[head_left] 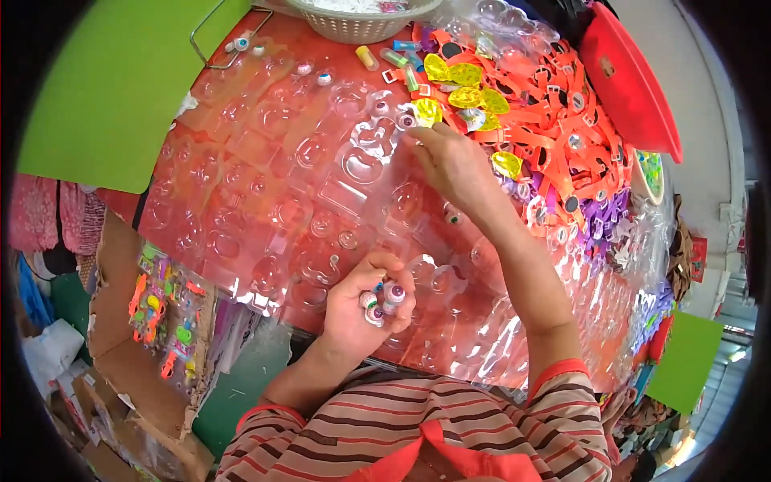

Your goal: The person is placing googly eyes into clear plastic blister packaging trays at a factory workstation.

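Cupped upward near the table's front edge, my left hand (365, 305) is closed around several small white toy eyeballs (393, 294) with coloured irises. Farther out, my right hand (450, 161) reaches over a clear moulded plastic blister sheet (345, 189). Its thumb and fingers are drawn together at one toy eyeball (407, 120) with a dark purple iris, at the sheet's far end. Another toy eyeball (381, 107) sits in a hollow just left of it. The right fingertips are partly hidden by the hand.
Orange straps (554, 120) are heaped at the right, with yellow transparent pieces (466, 97) along their edge. Small coloured tubes (393, 57) lie beyond the sheet. A grey basket (353, 24) stands at the back, a red basin (630, 80) at the right. A cardboard box (120, 337) stands left.
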Demonstrator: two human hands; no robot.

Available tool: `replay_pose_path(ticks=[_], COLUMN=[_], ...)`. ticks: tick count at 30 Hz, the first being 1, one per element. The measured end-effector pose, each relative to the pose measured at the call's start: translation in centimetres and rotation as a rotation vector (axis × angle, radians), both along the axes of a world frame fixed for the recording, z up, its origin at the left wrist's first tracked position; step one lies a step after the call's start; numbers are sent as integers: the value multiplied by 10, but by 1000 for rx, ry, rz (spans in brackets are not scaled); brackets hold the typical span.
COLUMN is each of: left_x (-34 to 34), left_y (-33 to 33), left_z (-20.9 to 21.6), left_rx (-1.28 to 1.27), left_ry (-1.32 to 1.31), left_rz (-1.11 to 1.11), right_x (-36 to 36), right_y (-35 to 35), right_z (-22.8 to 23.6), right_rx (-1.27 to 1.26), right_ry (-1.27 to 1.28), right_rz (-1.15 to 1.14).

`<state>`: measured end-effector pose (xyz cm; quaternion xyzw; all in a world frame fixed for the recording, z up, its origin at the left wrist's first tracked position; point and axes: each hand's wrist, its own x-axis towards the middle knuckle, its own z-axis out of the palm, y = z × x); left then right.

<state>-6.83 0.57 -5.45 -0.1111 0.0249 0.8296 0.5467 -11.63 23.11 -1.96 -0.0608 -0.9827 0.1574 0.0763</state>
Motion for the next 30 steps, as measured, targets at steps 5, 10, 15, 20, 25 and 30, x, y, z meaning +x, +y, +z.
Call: replay_pose_path(ticks=[5, 10, 15, 20, 25, 30], left_x=[0, 0, 1, 1, 0, 0], left_y=[1, 1, 0, 0, 0, -2], left_z=[1, 2, 0, 0, 1, -1], left_rx=[-6, -13, -11, 0, -6, -12], left_ry=[10, 19, 32, 37, 43, 41], left_rz=[-4, -7, -6, 0, -12, -8], right_x=[1, -2, -12, -17, -8, -2], right_y=[-2, 0, -2, 15, 19, 10], right_z=[1, 3, 15, 2, 8, 10], right_rx=[-38, -85, 224, 96, 5, -15], right_ry=[-26, 24, -214, -56, -10, 2], right_rz=[12, 79, 39, -47, -102, -126])
